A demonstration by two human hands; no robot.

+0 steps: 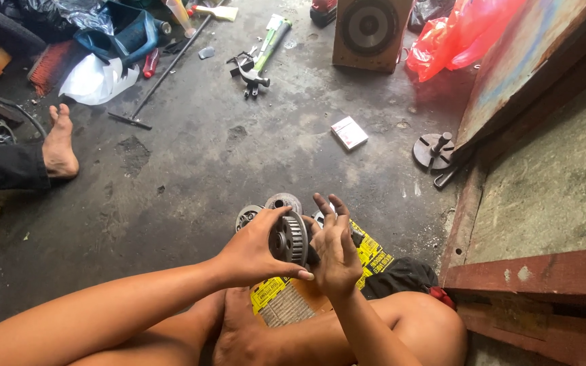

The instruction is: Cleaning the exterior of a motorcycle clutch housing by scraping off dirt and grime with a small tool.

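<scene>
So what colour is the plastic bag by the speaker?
Red plastic bag, clearest in the head view, top right.

Floor-level repair workshop: scattered hammer [266, 51], gear puller [434, 150], stained concrete floor [239, 156].
</scene>
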